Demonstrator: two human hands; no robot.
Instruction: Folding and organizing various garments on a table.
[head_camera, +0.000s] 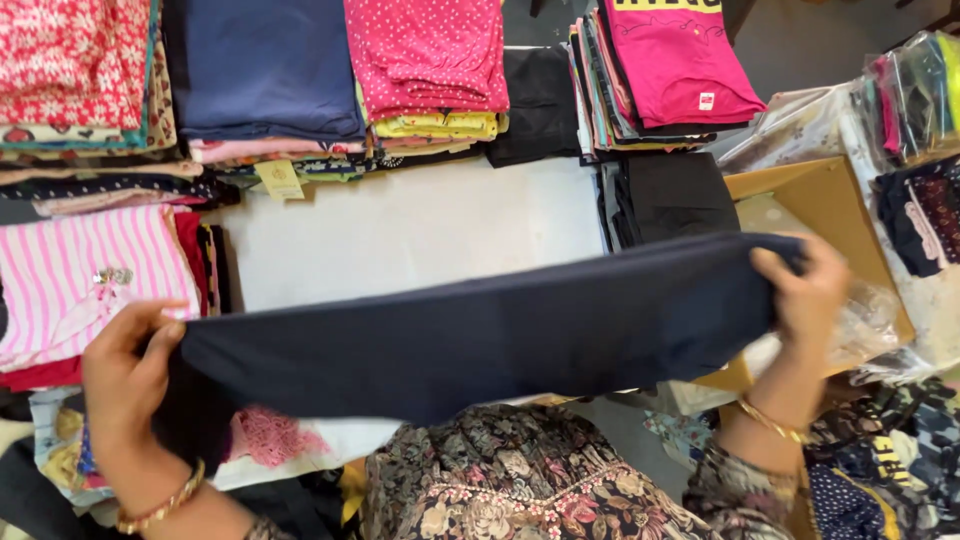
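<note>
1. Here, in the head view, a dark navy folded garment (480, 335) is stretched taut between both hands, held in the air above the white table (420, 230) and just in front of the person's floral-patterned top (510, 490).
2. The left hand (125, 375) is closed on the garment's left end, thumb on the near face and fingers wrapped behind; a gold bangle sits at that wrist.
3. The right hand (805, 290) pinches the right end, slightly higher and farther off, fingers curled over the top edge.
4. The cloth looks soft, light and limp: it sags a little along its lower edge between the grips, so it seems best held at the two ends or corners, as now.
5. On the left lies a pink striped folded top (90, 270); at the far side stand stacks topped by a navy folded piece (260, 65) and a pink dotted one (425, 55).
6. At the right, a cardboard box (820, 200) sits behind the right hand, with black folded garments (675, 195) just beside it.
</note>
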